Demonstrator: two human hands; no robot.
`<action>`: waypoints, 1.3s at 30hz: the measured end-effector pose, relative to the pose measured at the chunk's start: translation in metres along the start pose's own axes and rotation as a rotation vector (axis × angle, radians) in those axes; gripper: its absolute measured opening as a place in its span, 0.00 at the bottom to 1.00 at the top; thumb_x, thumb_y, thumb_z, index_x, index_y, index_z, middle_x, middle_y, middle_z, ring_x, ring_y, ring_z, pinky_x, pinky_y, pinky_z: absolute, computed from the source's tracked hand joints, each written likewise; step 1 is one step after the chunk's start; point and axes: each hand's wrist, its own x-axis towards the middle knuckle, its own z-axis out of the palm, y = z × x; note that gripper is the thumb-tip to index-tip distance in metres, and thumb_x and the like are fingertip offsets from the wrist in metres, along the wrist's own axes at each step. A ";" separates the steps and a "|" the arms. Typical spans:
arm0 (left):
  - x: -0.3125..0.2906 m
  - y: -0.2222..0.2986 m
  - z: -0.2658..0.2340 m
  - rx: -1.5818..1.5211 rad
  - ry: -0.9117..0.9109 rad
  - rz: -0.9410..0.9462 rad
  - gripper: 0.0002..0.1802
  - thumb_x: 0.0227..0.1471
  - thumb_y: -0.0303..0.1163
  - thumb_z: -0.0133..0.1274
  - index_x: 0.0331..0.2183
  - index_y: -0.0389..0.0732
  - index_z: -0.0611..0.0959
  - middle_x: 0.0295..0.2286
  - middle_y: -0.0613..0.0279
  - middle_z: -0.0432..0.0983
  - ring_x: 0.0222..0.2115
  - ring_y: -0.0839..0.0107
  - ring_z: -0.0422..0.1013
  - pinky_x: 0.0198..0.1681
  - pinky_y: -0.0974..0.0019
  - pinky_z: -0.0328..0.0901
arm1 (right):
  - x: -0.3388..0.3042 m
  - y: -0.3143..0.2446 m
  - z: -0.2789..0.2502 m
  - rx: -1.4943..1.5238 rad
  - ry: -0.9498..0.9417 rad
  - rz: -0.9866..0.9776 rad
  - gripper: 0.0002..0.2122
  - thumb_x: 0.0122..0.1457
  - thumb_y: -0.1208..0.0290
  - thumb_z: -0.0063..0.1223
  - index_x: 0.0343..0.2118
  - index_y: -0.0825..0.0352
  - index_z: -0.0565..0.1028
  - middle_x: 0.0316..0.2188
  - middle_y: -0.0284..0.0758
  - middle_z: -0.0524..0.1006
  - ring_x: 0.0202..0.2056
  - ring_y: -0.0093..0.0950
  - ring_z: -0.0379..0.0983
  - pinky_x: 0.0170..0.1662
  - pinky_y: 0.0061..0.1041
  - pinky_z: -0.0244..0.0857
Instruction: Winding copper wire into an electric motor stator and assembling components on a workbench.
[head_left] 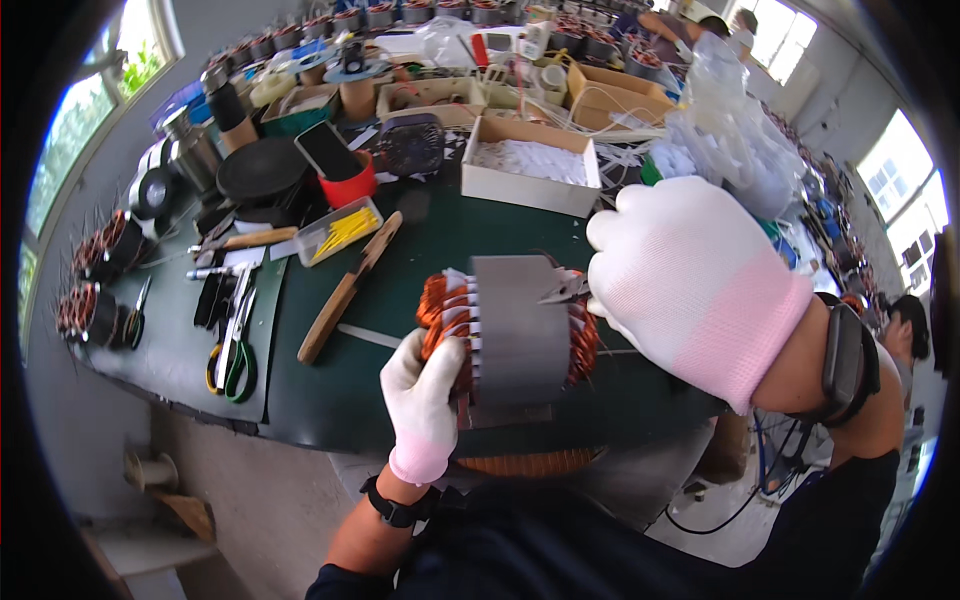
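Observation:
A motor stator [522,325] with a grey metal core lies on its side at the front of the table. Orange copper windings bulge from both its ends, and white insulation strips line the left one. My left hand [420,385], in a white glove with a pink cuff, grips the left-hand winding with thumb and fingers. Closed around a pair of pliers [565,288], my right hand [680,270] wears a matching glove. The plier jaws reach over the stator's right edge by the winding; their handles are hidden in the glove, and whatever the tips grip is unclear.
A wooden stick [345,300], scissors [232,350] and a clear box of yellow sleeves [345,230] lie left of the stator. Behind are a phone [328,150] on a red holder, a white carton [525,195] and plastic bags [735,130]. Other stators [95,315] stand far left.

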 end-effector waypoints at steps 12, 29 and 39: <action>-0.003 0.003 0.013 0.010 0.037 0.063 0.15 0.65 0.29 0.51 0.48 0.29 0.78 0.40 0.58 0.81 0.38 0.76 0.77 0.45 0.71 0.71 | -0.039 0.004 0.049 0.159 0.115 0.035 0.07 0.42 0.67 0.59 0.19 0.65 0.80 0.26 0.33 0.74 0.33 0.32 0.73 0.33 0.31 0.67; -0.002 -0.002 0.012 0.118 0.111 0.123 0.15 0.66 0.32 0.49 0.47 0.32 0.81 0.40 0.62 0.81 0.38 0.77 0.76 0.44 0.73 0.69 | -0.086 -0.036 0.082 0.040 0.166 0.068 0.16 0.41 0.71 0.60 0.30 0.81 0.79 0.22 0.41 0.73 0.25 0.33 0.70 0.25 0.29 0.60; -0.004 -0.010 -0.013 0.203 0.009 0.165 0.16 0.67 0.23 0.47 0.53 0.28 0.77 0.52 0.51 0.71 0.51 0.65 0.73 0.55 0.65 0.67 | -0.076 -0.044 0.094 -0.022 0.311 0.200 0.14 0.46 0.74 0.59 0.31 0.84 0.79 0.24 0.46 0.75 0.25 0.34 0.71 0.23 0.26 0.62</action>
